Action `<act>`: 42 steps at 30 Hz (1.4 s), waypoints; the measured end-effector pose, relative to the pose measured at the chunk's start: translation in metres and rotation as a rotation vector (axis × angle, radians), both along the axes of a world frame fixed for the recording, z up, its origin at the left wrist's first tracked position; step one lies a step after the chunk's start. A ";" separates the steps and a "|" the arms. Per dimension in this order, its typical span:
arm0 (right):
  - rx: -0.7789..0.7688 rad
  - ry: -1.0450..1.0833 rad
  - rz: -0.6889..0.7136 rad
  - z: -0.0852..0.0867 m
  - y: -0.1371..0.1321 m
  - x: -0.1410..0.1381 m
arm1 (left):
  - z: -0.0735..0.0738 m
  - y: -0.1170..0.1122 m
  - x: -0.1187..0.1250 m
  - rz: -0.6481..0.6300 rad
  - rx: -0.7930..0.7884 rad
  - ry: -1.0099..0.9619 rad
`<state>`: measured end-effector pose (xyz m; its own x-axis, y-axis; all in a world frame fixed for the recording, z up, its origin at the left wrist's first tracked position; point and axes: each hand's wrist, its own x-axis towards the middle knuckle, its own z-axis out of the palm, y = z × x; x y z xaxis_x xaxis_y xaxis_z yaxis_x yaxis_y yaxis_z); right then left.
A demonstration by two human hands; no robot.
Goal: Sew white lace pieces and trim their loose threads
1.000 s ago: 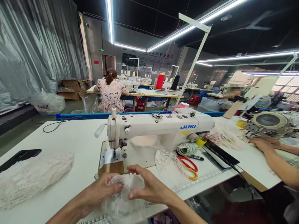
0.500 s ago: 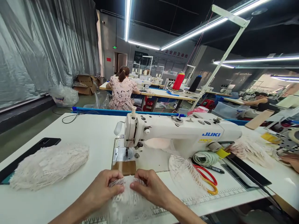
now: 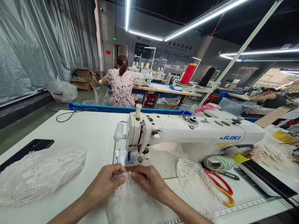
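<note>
Between my two hands a piece of white lace fabric (image 3: 128,194) is pinched at its upper edge, hanging down toward the table's front. My left hand (image 3: 108,179) grips it with thumb and forefinger; my right hand (image 3: 148,180) does the same close beside. Both hands are just in front of the needle area of a white JUKI sewing machine (image 3: 187,129). The presser foot (image 3: 129,156) stands beyond my fingertips, apart from the lace. To the right of my right hand lies another lace piece (image 3: 193,183), partly over scissors (image 3: 225,189) with red and orange handles.
A pile of white lace (image 3: 46,174) lies at the left, over a dark phone (image 3: 42,143). Right of the machine are a coil of pale cord (image 3: 217,163), a black pen (image 3: 231,175) and a ruler strip (image 3: 245,205). A person (image 3: 121,82) sits at a table ahead.
My hands and the lace have moved slightly forward toward the needle area. The view has shifted closer to the machine. Both hands keep their pinch on the lace.
</note>
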<state>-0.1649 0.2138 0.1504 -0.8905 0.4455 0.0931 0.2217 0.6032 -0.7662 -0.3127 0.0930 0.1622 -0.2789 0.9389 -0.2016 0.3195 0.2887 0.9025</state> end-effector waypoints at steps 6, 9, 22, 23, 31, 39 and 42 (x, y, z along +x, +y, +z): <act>-0.112 -0.021 -0.039 0.001 -0.001 -0.004 | -0.001 0.005 -0.001 0.005 0.012 0.025; -0.053 -0.038 -0.052 0.003 -0.001 -0.006 | 0.001 0.005 -0.002 -0.003 0.019 0.064; 0.223 -0.199 -0.082 -0.002 0.004 -0.013 | -0.004 0.006 -0.001 0.039 -0.030 0.282; 0.261 -0.231 -0.103 -0.002 0.004 -0.014 | -0.004 0.004 0.000 0.048 -0.035 0.385; 0.402 -0.337 -0.161 -0.005 0.003 -0.024 | -0.027 -0.010 0.002 0.026 0.360 1.240; 0.412 -0.371 -0.174 -0.004 0.004 -0.026 | -0.051 -0.010 0.006 -0.042 0.587 1.165; 0.414 -0.340 -0.170 -0.004 0.007 -0.025 | -0.056 -0.012 0.006 -0.008 0.604 1.118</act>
<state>-0.1900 0.2203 0.1464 -0.8200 0.5723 0.0108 0.5349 0.7728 -0.3416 -0.3071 0.0814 0.1058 -0.0136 0.8016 0.5977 0.9887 -0.0786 0.1280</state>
